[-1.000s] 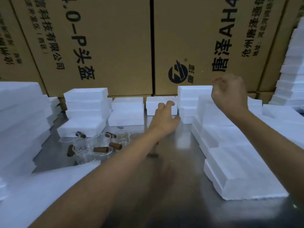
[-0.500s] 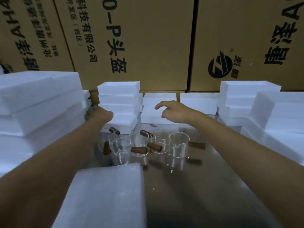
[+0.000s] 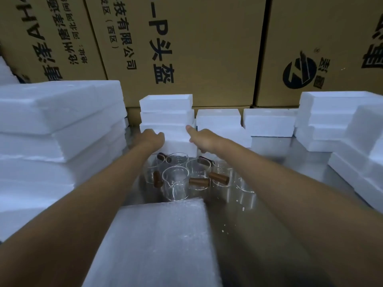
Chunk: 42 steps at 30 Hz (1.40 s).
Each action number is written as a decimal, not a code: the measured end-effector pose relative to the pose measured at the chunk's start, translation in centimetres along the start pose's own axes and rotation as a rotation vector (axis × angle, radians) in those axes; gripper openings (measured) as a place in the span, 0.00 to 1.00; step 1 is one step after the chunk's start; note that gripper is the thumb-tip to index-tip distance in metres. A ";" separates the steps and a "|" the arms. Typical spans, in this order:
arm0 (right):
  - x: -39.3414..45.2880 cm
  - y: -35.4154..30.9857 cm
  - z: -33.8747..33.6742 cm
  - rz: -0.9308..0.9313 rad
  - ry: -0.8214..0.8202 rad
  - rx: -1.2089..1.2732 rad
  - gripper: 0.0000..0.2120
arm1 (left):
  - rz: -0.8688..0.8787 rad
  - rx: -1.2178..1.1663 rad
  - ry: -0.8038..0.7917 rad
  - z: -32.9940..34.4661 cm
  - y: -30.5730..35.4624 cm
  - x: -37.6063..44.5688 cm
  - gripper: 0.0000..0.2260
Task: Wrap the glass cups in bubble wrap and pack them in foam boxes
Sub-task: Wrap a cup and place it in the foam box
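Several glass cups [image 3: 176, 180] with brown wooden handles stand together on the steel table [image 3: 275, 195], under my forearms. Just behind them rises a stack of white foam boxes [image 3: 165, 104]. My left hand [image 3: 152, 137] grips the left side of a lower foam box [image 3: 177, 139] in that stack, and my right hand [image 3: 204, 139] holds its right side with the thumb raised against the front. A pile of white bubble wrap sheets [image 3: 161, 243] lies nearest me.
Thick foam slabs [image 3: 51, 125] are piled high on the left. More foam boxes [image 3: 269, 121] line the back, and a taller stack [image 3: 323, 112] stands right. Printed cardboard cartons [image 3: 196, 48] form a wall behind. White crumbs dot the table.
The view swung left and down. Both hands travelled from the right-hand foam piles over the cups and closed on the sides of a box in the middle stack.
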State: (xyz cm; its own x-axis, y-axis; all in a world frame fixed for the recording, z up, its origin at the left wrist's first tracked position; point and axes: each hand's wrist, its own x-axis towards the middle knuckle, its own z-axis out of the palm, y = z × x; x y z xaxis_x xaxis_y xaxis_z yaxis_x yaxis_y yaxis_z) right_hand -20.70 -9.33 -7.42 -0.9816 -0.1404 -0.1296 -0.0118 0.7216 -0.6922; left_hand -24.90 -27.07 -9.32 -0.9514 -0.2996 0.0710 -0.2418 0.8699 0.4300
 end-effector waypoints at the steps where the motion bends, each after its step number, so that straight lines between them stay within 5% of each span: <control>1: -0.8 0.0 -0.8 -0.017 0.029 0.005 0.35 | 0.018 -0.045 0.001 -0.5 0.5 -0.7 0.21; 5: -4.8 -0.1 -4.6 -0.059 0.172 -0.005 0.32 | 0.126 -0.261 -0.045 -2.6 2.7 -4.9 0.21; 11: -13.0 2.3 -9.5 0.029 0.241 -0.039 0.31 | 0.385 -0.237 -0.089 -5.8 5.5 -13.3 0.18; 21: -25.8 9.9 -12.5 0.299 -0.063 -0.292 0.22 | 0.758 0.069 -0.490 -3.6 4.1 -27.3 0.11; 24: -26.5 11.7 -10.9 0.393 -0.179 -0.350 0.19 | 0.715 0.062 -0.586 -1.1 3.2 -29.1 0.17; 26: -25.4 12.1 -10.5 0.365 -0.053 -0.385 0.15 | 0.667 -0.108 -0.563 -0.4 2.6 -29.3 0.21; 29: -22.9 11.8 -10.1 0.266 0.167 -0.430 0.13 | 0.624 -0.308 -0.261 -0.3 1.6 -28.3 0.14; 32: -20.1 11.3 -8.9 0.185 0.270 -0.365 0.20 | 0.546 -0.265 0.001 0.2 0.0 -27.5 0.07; 35: -17.2 10.7 -6.6 0.185 0.233 -0.294 0.25 | 0.509 -0.216 -0.158 0.9 -1.4 -26.9 0.05; 37: -15.2 10.7 -5.4 0.192 0.208 -0.365 0.20 | 0.504 -0.204 -0.279 1.0 -1.9 -26.3 0.06; 42: -12.5 11.6 -3.9 0.201 0.267 -0.518 0.11 | 0.452 -0.186 -0.246 0.5 -2.9 -25.6 0.06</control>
State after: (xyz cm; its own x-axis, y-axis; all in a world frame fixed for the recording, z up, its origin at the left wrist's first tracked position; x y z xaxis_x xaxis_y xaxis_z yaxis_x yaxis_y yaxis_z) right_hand -9.27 3.43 -11.03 -0.9872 0.1592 0.0070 0.1534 0.9611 -0.2295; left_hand 0.04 -21.68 -12.86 -0.9747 0.2079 0.0823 0.2178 0.8000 0.5590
